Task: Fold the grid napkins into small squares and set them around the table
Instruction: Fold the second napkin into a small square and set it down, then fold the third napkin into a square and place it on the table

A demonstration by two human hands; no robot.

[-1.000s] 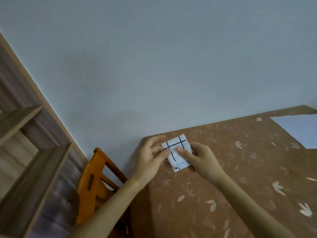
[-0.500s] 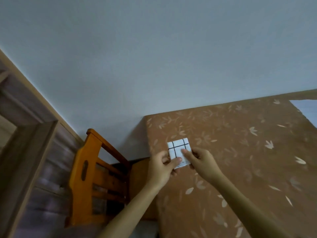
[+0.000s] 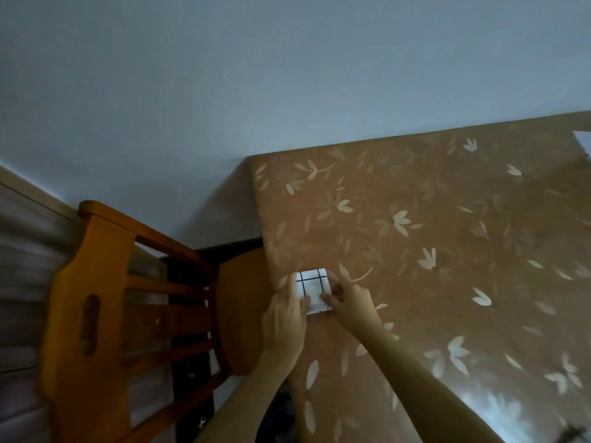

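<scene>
Both hands pinch the small folded white napkin with black grid lines (image 3: 311, 290): the left hand (image 3: 285, 318) holds its left edge, the right hand (image 3: 351, 303) its near right corner. It lies just beyond the fingers, near the left edge of the brown leaf-patterned tabletop (image 3: 447, 251), roughly square. Left stands an orange wooden chair (image 3: 105, 302); beyond, a pale blue-grey wall (image 3: 256, 75).
</scene>
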